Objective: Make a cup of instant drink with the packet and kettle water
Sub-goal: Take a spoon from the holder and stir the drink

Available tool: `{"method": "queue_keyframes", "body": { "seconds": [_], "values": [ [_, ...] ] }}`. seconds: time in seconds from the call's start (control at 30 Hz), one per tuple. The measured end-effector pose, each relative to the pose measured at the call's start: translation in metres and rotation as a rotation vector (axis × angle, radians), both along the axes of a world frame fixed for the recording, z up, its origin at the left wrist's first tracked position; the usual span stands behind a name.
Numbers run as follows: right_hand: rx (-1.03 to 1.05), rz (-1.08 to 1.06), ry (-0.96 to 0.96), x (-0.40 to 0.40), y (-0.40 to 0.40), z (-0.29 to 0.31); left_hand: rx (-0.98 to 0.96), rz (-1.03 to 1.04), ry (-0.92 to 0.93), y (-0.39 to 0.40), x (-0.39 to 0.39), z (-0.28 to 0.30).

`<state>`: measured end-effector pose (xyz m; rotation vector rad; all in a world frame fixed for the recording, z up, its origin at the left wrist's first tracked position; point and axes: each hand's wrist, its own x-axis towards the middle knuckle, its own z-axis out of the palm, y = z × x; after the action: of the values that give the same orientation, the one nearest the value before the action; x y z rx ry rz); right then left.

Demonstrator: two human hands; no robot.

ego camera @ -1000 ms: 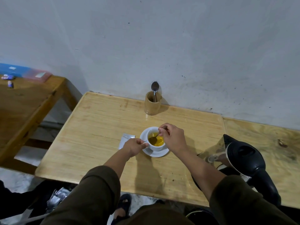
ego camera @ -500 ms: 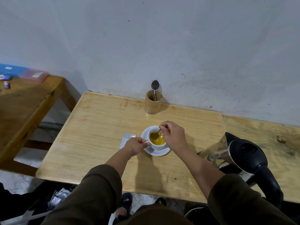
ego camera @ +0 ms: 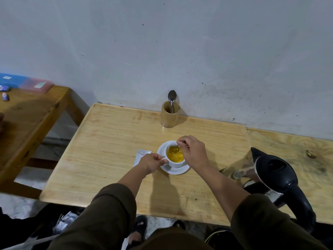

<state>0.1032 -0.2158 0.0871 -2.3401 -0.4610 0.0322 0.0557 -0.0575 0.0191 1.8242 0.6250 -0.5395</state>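
A white cup of yellow drink stands on a white saucer in the middle of the wooden table. My left hand pinches the cup's handle. My right hand holds a spoon whose bowl dips into the drink. The silver packet lies flat to the left of the saucer, partly hidden by my left hand. The black and steel kettle stands at the right.
A wooden holder with another spoon stands at the back against the wall. A second wooden table at the left carries blue and pink boxes. My feet and a bag are below the table's front edge.
The spoon in my right hand has shifted round inside the cup, and the yellow liquid is swirling. My left hand stays on the handle.
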Motion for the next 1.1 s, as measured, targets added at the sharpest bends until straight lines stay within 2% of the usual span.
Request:
{"method": "queue_keyframes", "body": {
  "seconds": [0.23,0.37,0.53,0.7,0.83,1.0,1.1],
  "values": [
    [-0.020,0.040,0.052,0.0020,0.0035,0.0041,0.014,-0.010,0.005,0.0012,0.0013,0.0003],
    [-0.099,0.039,-0.002,0.0037,0.0019,0.0028,0.020,-0.025,0.003,0.0004,0.0011,0.0039],
    [-0.023,0.008,-0.034,0.0019,0.0004,0.0003,0.013,-0.018,0.010,-0.0001,0.0010,0.0051],
    [0.032,0.035,0.016,-0.0004,0.0020,0.0020,0.005,-0.011,0.022,0.0002,0.0013,0.0046],
    [0.009,0.042,0.062,0.0011,0.0004,0.0052,0.012,-0.016,0.031,0.0007,0.0026,0.0042],
    [-0.085,0.024,0.004,0.0030,-0.0040,0.0052,0.022,-0.030,0.034,0.0008,0.0021,0.0051],
    [-0.046,-0.005,0.002,0.0016,-0.0046,0.0031,0.030,-0.038,0.036,0.0006,0.0022,0.0061]
  ]
}}
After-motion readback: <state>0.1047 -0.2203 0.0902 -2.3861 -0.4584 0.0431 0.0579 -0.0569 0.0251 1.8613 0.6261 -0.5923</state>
